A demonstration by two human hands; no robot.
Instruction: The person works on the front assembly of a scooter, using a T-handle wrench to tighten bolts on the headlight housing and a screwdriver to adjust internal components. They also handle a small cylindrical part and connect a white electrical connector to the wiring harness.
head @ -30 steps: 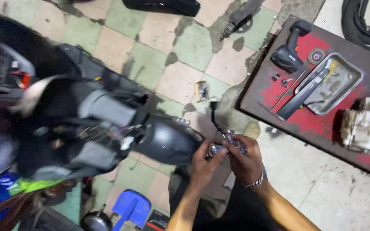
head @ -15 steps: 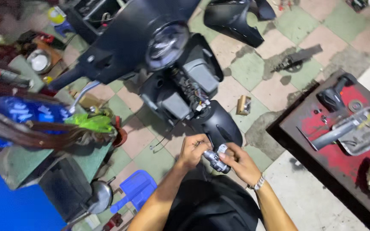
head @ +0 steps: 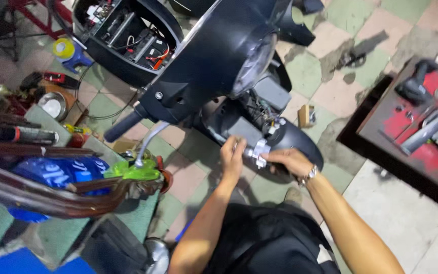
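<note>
A dark scooter with its front panels off stands in the middle, headlight up top and front fender below. Both my hands meet at a small silver metal part just in front of the fender. My left hand grips its left side. My right hand, with a metal watch at the wrist, holds its right side. Exposed wiring sits just above the part.
A red workbench with a power tool and metal pieces stands at the right. The scooter's open seat compartment is at the upper left. A cluttered shelf with a blue helmet and green object fills the left. A small box lies on the tiled floor.
The view has swung from the floor and bench over to the scooter's front. My hands carried the silver part up to the area under the headlight.
</note>
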